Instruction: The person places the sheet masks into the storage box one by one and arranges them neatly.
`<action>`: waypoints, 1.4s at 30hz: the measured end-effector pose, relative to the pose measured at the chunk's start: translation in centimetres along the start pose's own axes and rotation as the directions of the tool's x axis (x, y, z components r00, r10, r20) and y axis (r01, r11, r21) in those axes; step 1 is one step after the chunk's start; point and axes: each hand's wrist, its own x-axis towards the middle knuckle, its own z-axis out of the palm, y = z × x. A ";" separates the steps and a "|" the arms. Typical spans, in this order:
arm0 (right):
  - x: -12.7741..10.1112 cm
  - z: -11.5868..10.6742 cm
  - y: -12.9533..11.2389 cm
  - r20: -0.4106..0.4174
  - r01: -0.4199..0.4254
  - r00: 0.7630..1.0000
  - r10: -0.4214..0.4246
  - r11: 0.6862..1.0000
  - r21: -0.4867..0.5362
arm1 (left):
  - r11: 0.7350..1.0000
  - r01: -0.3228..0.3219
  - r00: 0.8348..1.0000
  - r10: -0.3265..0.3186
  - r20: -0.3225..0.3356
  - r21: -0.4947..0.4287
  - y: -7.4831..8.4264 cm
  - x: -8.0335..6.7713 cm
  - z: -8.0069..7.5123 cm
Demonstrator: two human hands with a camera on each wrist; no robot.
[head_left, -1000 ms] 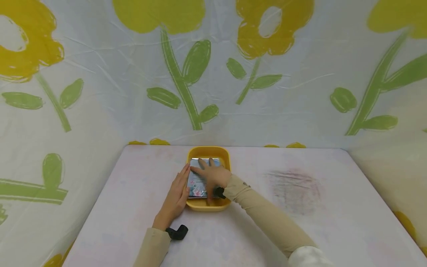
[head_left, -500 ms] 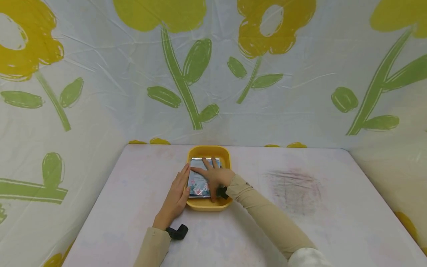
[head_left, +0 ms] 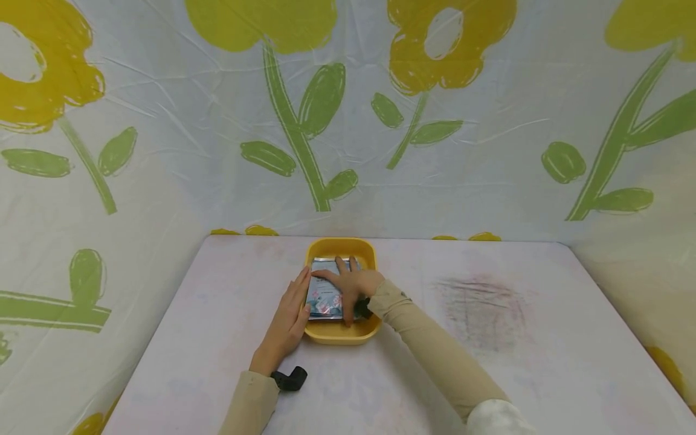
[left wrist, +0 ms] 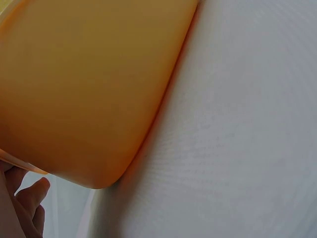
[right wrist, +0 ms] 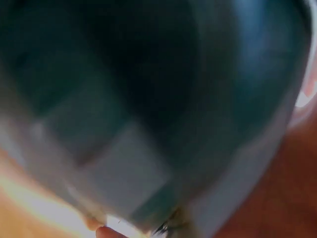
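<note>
Flowered sheeting, white with big yellow blooms and green stems, hangs behind and to both sides of a pale table. Near the table's far middle sits a yellow tray, rounded at the corners; in the left wrist view its outer wall fills most of the frame. Inside the tray lies a flat packet with a blue printed face, covering much of the tray's floor. The right hand lies on the packet with fingers spread flat, its grip wide and pressing rather than closing round anything. The left hand rests along the tray's left wall with straight fingers, fingertips at the rim. The right wrist view is too blurred to read; it seems to show the packet's surface close up.
</note>
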 end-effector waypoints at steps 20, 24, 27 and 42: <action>0.2 0.0 1.0 -0.017 0.045 0.999 -0.046 0.998 -0.048 | 1.000 -0.006 1.000 0.006 -0.005 -0.010 0.0 0.0 0.1; -0.2 -0.1 0.9 0.007 0.025 1.000 -0.025 1.000 -0.013 | 1.000 -0.003 1.000 0.003 -0.005 -0.015 0.1 0.0 0.1; -0.5 -0.2 0.7 0.010 0.029 1.000 -0.029 1.000 -0.012 | 1.000 -0.004 1.000 0.004 -0.005 -0.008 0.1 0.0 0.1; -6.0 -4.4 0.9 -0.429 0.224 0.882 -0.196 0.974 0.017 | 0.999 -0.045 0.999 0.045 -0.019 0.006 0.0 0.2 0.0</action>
